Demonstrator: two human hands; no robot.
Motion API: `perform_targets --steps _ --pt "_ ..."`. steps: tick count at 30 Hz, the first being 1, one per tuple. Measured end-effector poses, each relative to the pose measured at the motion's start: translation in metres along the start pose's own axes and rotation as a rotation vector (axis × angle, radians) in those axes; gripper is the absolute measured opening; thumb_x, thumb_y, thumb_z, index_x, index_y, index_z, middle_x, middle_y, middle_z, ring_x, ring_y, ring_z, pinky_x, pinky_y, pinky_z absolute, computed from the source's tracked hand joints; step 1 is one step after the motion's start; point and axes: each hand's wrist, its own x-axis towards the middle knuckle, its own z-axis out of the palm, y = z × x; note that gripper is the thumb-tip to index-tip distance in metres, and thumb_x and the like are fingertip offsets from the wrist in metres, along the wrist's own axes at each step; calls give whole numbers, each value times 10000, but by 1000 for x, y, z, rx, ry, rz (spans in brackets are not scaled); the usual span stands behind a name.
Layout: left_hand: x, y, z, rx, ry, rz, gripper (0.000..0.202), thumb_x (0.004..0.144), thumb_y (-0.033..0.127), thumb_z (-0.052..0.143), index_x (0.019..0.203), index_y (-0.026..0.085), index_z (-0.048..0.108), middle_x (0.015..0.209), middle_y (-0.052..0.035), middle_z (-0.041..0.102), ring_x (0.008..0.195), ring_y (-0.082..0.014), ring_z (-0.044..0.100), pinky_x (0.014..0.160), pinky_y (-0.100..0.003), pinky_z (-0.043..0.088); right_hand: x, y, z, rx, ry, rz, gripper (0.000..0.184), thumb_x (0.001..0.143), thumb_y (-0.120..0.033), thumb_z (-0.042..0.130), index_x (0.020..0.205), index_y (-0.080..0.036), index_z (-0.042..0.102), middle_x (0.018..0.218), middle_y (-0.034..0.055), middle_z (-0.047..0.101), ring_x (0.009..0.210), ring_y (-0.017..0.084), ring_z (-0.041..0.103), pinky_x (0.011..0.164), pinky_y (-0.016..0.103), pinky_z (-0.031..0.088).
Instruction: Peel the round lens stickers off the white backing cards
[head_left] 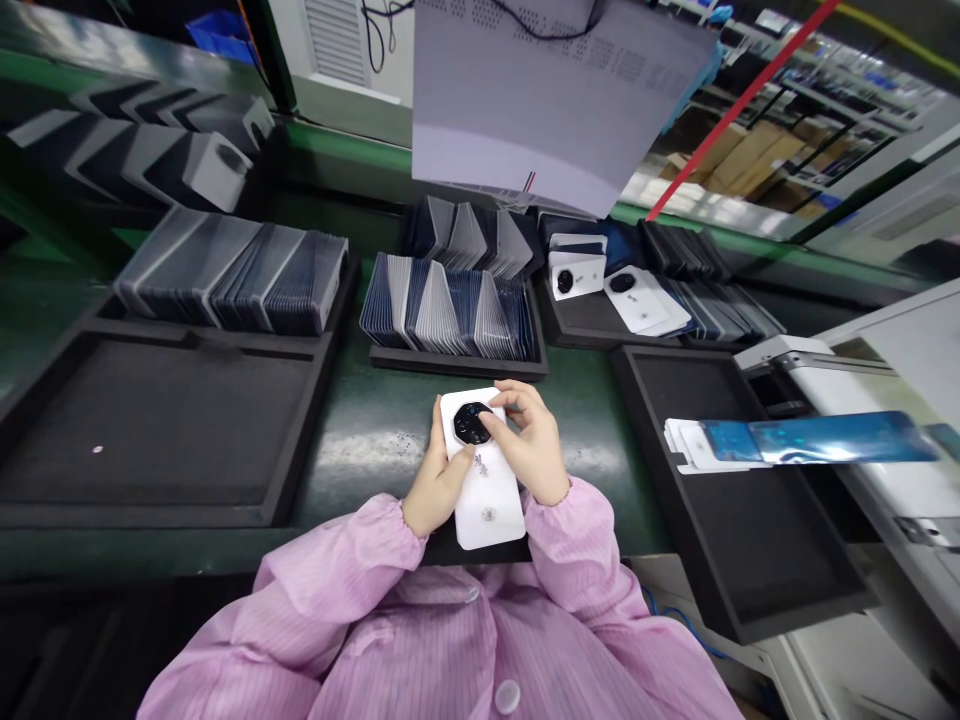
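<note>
A white phone back cover (491, 500) with a black camera piece (466, 424) near its top is held over the green bench, close to my body. My left hand (439, 482) wraps round its left edge, with the thumb on the face just below the camera piece. My right hand (532, 445) is closed at the upper right edge, its thumb touching the camera piece and its index finger at the top corner. Small dark printed marks show below the camera piece. The cover's underside is hidden.
Ahead stands a black tray (457, 362) packed with upright panels. Another row of panels (247, 270) stands behind a large black tray (150, 430) at left. At right, white covers (645, 300) lie in a tray; a blue film strip (832, 438) crosses another black tray (765, 540).
</note>
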Motion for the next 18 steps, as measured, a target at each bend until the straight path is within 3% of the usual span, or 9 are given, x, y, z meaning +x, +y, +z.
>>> perform_targets --steps 5,8,11,13,15,18 --pt "0 4 0 41 -17 24 886 855 326 578 1512 225 -6 1458 -130 438 1174 -236 571 892 -311 509 1 4 2 28 -9 -33 47 778 -223 652 769 -191 618 1167 101 562 1112 244 574 930 419 489" --pt "0 7 0 43 -10 5 872 864 300 561 1511 198 -14 1468 -149 420 1181 -236 563 905 -318 503 -3 6 4 -36 11 -207 51 811 -184 614 765 -200 600 1230 97 545 1234 265 497 1035 477 411" --pt "1 8 -1 30 6 2 875 853 300 574 1510 182 8 1466 -160 420 1197 -252 550 911 -332 502 -7 8 4 -97 58 -334 65 838 -159 579 815 -220 581 1114 78 607 1245 258 488 1044 492 401" --pt "2 7 -1 27 16 13 885 844 317 588 1511 186 21 1475 -160 405 1212 -262 537 911 -334 502 -8 10 4 -119 116 -308 91 831 -182 605 908 -226 584 1055 78 613 1167 252 543 998 476 445" --pt "2 6 -2 34 7 5 894 847 329 583 1511 198 -2 1477 -160 401 1185 -261 557 887 -337 514 -8 11 3 -133 136 -248 182 807 -219 648 979 -220 590 1135 102 572 1140 252 554 966 458 475" --pt "3 4 -2 63 -25 -12 891 863 316 554 1508 194 -50 1479 -163 397 1168 -247 569 889 -336 512 -7 12 3 -95 100 -177 157 802 -229 650 954 -211 614 1211 111 524 1149 247 552 945 429 497"
